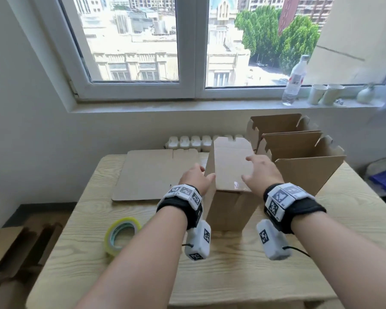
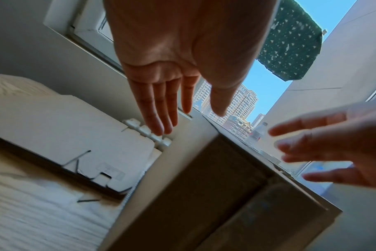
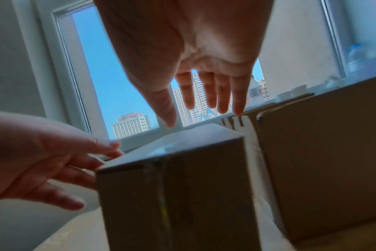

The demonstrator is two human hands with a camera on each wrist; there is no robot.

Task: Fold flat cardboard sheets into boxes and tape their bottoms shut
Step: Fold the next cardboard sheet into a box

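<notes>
Your cardboard box [image 1: 228, 172] stands taped-bottom-up on the desk [image 1: 232, 270], just beside the open finished boxes [image 1: 299, 157] and beyond the tape roll [image 1: 122, 234]. It looks light and stiff but hollow, so it may dent or tip under a hard squeeze; take it by its two side walls, palms flat. Your left hand [image 1: 196, 178] is open with straight fingers at the box's left wall, your right hand [image 1: 263, 172] open and spread over its top right edge, neither gripping it
</notes>
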